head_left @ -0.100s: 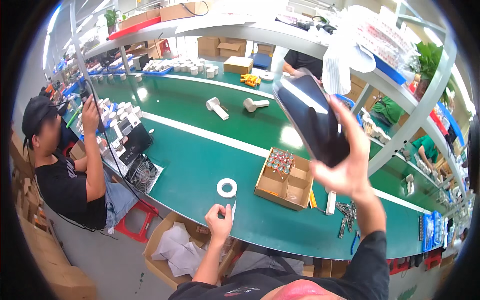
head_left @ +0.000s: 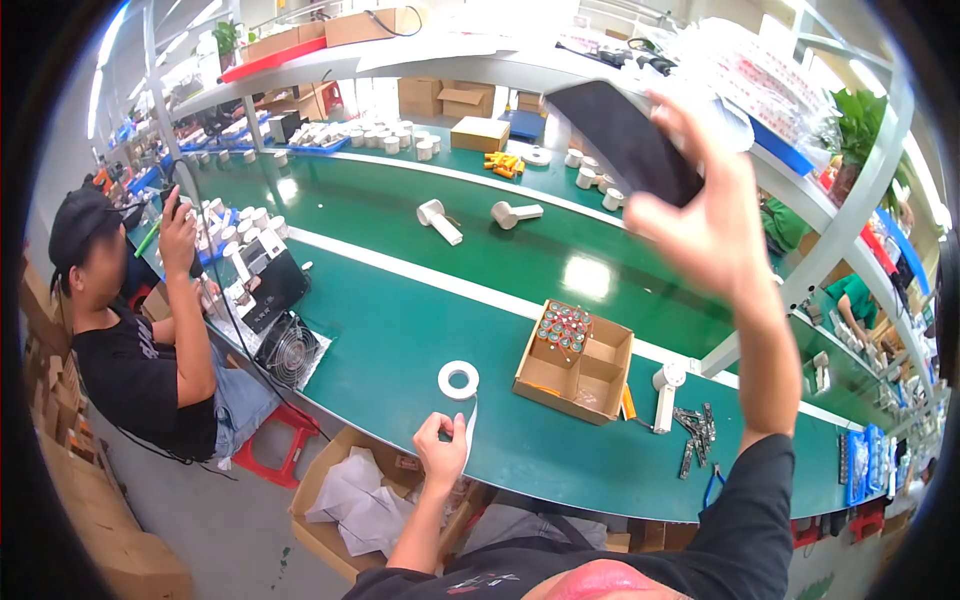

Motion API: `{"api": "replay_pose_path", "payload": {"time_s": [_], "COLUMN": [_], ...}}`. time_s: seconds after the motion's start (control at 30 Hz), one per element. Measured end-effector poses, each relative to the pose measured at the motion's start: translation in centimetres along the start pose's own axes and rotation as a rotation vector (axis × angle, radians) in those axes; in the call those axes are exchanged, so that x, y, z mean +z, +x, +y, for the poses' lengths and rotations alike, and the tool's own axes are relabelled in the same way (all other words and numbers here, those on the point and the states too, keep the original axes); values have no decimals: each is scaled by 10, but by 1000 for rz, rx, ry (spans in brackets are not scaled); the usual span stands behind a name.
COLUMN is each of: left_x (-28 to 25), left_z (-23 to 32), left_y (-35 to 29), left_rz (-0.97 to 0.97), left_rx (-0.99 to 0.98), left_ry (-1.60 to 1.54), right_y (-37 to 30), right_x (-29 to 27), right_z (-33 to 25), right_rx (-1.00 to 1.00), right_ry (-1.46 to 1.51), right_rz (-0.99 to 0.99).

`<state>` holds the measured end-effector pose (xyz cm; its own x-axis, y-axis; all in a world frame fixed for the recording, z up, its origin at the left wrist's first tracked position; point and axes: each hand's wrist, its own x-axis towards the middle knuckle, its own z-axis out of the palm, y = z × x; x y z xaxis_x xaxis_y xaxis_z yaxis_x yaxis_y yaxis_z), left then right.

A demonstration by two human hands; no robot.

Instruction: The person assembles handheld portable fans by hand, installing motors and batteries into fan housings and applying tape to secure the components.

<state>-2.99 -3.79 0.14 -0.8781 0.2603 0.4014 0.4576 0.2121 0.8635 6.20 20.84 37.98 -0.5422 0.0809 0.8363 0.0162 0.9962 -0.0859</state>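
Raised high on the right, my right hand [head_left: 710, 200] grips a dark smartphone [head_left: 625, 140] by its lower end, thumb on one side and fingers on the other. My left hand [head_left: 440, 447] is curled closed at the near edge of the bench. Its thumb and finger meet at a strip of white tape [head_left: 473, 425], which runs down from a tape roll [head_left: 458, 380] lying flat just beyond. To the right of the roll stands a divided cardboard box [head_left: 578, 370], with several round battery cells [head_left: 563, 327] in one compartment.
A white handheld device [head_left: 666, 395], dark metal strips [head_left: 695, 435] and blue-handled pliers [head_left: 713, 485] lie right of the box. Two more white devices [head_left: 440, 222] rest farther back. A seated person [head_left: 140, 330] works at left. A shelf [head_left: 480, 68] crosses overhead.
My right hand has lifted the smartphone higher, and its tilt has changed. The left hand stays at the tape.
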Motion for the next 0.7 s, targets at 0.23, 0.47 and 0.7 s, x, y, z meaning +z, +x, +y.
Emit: {"api": "replay_pose_path", "payload": {"time_s": [0.23, 0.47, 0.7], "left_x": [22, 19, 18], "left_z": [9, 11, 9], "left_y": [-8, -19, -15], "left_rz": [62, 91, 42], "left_rx": [39, -43, 45], "left_ry": [-18, -77, -55], "right_y": [157, 183, 169], "right_x": [22, 81, 75], "right_z": [94, 87, 119], "right_rx": [-307, 185, 162], "right_ry": [69, -490, -457], "right_rz": [-482, -282, -396]}}
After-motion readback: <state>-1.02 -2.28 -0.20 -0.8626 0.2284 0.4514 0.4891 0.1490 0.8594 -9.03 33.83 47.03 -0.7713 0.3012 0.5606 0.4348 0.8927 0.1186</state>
